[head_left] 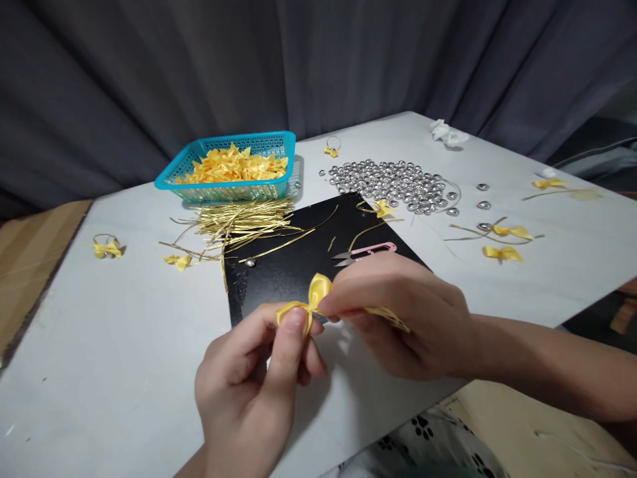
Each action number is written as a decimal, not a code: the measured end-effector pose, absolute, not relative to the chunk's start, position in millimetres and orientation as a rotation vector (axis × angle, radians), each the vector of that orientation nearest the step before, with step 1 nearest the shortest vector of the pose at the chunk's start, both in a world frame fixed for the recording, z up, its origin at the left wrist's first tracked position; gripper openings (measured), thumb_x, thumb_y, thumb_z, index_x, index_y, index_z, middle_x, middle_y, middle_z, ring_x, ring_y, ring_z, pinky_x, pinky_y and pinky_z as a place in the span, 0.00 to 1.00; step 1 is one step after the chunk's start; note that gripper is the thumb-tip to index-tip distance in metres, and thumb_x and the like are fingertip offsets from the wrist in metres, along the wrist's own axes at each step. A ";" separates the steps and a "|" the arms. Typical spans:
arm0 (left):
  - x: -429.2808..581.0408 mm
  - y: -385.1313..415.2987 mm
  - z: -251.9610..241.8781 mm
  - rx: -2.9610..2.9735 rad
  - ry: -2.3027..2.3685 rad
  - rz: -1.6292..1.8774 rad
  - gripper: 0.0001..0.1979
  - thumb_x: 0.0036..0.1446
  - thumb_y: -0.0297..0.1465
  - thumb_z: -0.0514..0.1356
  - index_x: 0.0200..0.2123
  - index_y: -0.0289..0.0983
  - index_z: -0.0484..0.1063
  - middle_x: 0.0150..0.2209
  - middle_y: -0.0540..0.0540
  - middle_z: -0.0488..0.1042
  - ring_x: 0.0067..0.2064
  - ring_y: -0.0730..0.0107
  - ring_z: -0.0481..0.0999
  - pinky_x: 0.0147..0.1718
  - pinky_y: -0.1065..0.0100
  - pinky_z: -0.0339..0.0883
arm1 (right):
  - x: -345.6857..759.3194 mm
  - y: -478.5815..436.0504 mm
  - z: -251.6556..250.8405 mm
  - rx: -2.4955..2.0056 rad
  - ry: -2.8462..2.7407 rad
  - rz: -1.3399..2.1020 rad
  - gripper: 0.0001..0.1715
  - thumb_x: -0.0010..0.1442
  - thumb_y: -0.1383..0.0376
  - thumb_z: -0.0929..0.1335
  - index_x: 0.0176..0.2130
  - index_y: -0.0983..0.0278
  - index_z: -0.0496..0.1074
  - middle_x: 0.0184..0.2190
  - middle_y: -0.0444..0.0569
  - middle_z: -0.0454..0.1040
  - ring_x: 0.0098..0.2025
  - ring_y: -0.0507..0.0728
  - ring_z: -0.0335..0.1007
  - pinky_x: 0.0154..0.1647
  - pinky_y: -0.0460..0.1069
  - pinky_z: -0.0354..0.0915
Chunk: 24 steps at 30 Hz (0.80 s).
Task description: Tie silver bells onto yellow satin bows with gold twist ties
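Observation:
A yellow satin ribbon bow (318, 290) is pinched between the thumb and fingers of my left hand (269, 365), above the table's near side. My right hand (403, 312) closes at the bow's right loop, its fingertips by the knot. Thin gold ties (388, 317) stick out from under my right hand's fingers, held in that same hand. Whether those fingertips also grip the ribbon is hidden. Just beyond my right hand, pink-handled thread snips (368, 252) lie on a black board (279, 275).
A turquoise basket (223, 184) holds yellow bows. Gold ties (243, 222) are heaped before it, and silver beads (393, 182) spread at the back. Loose bows (502, 254) lie to the right. A finished-looking bow ring (107, 247) sits left; crumpled tissue (448, 134) lies at the far edge.

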State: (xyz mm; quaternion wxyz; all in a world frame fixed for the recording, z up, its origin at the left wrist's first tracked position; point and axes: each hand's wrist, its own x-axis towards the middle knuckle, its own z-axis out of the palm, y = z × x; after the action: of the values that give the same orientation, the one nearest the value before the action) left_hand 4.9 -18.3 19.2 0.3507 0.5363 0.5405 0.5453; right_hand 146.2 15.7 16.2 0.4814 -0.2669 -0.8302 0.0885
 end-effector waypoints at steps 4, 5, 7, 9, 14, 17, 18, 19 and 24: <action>4.9 -18.2 18.9 1.395 1.394 1.413 0.14 0.57 0.29 0.57 0.19 0.39 0.69 0.12 0.56 0.65 0.14 0.80 0.62 0.14 0.77 0.59 | 144.3 16.1 14.7 -0.650 -1.987 0.131 0.07 0.63 0.72 0.60 0.36 0.66 0.67 0.28 0.41 0.72 0.31 0.46 0.71 0.35 0.43 0.68; 5.0 -18.1 18.8 1.396 1.392 1.415 0.14 0.57 0.29 0.57 0.19 0.39 0.69 0.13 0.56 0.65 0.14 0.80 0.62 0.14 0.77 0.59 | 144.2 16.2 14.2 -0.662 -1.993 0.139 0.07 0.63 0.71 0.60 0.36 0.65 0.67 0.28 0.42 0.72 0.31 0.47 0.71 0.35 0.43 0.69; 5.1 -18.0 18.6 1.398 1.388 1.420 0.13 0.57 0.29 0.57 0.19 0.39 0.69 0.12 0.56 0.65 0.14 0.79 0.62 0.13 0.76 0.59 | 143.8 16.3 13.2 -0.684 -1.998 0.145 0.08 0.63 0.70 0.60 0.36 0.64 0.68 0.27 0.42 0.72 0.30 0.48 0.71 0.34 0.44 0.69; 5.2 -17.9 18.5 1.402 1.386 1.419 0.13 0.56 0.29 0.57 0.19 0.39 0.69 0.12 0.56 0.64 0.14 0.79 0.62 0.13 0.76 0.59 | 143.3 16.7 12.3 -0.693 -1.989 0.148 0.08 0.62 0.70 0.60 0.36 0.63 0.68 0.26 0.43 0.72 0.30 0.48 0.71 0.34 0.44 0.69; 5.3 -18.2 18.9 1.388 1.369 1.420 0.13 0.56 0.29 0.57 0.19 0.39 0.69 0.13 0.56 0.65 0.14 0.80 0.62 0.13 0.77 0.59 | 142.6 17.3 11.8 -0.698 -1.993 0.167 0.09 0.62 0.71 0.60 0.35 0.63 0.68 0.26 0.42 0.73 0.30 0.47 0.70 0.36 0.43 0.68; 5.4 -18.4 19.1 1.391 1.378 1.416 0.15 0.56 0.29 0.57 0.17 0.39 0.67 0.13 0.56 0.65 0.14 0.80 0.62 0.14 0.78 0.59 | 142.6 16.9 11.5 -0.675 -1.979 0.164 0.09 0.62 0.72 0.60 0.35 0.64 0.68 0.26 0.42 0.73 0.30 0.47 0.70 0.36 0.43 0.67; 5.5 -18.4 19.1 1.395 1.385 1.412 0.15 0.56 0.29 0.57 0.17 0.39 0.67 0.13 0.56 0.65 0.14 0.80 0.62 0.14 0.77 0.59 | 142.4 16.9 11.3 -0.665 -1.972 0.164 0.09 0.62 0.72 0.60 0.35 0.64 0.68 0.26 0.42 0.73 0.30 0.47 0.70 0.36 0.43 0.67; 5.5 -18.4 19.1 1.399 1.392 1.407 0.15 0.57 0.29 0.57 0.17 0.39 0.67 0.13 0.56 0.65 0.14 0.80 0.62 0.13 0.77 0.59 | 142.1 17.0 11.0 -0.655 -1.965 0.165 0.10 0.62 0.72 0.60 0.35 0.64 0.68 0.25 0.42 0.73 0.30 0.47 0.70 0.36 0.43 0.67; 4.6 -17.9 18.7 1.407 1.397 1.365 0.18 0.57 0.31 0.56 0.16 0.39 0.65 0.13 0.55 0.65 0.14 0.79 0.62 0.13 0.76 0.60 | 140.3 18.8 10.4 -0.636 -1.968 0.156 0.09 0.63 0.70 0.60 0.35 0.65 0.69 0.24 0.43 0.73 0.28 0.47 0.70 0.33 0.43 0.69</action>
State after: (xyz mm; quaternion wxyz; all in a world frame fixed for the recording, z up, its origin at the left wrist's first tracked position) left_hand 4.6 -17.9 18.7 0.3591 0.5454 0.5417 0.5293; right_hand 140.3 18.8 10.4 0.5087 -0.2638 -0.8169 0.0649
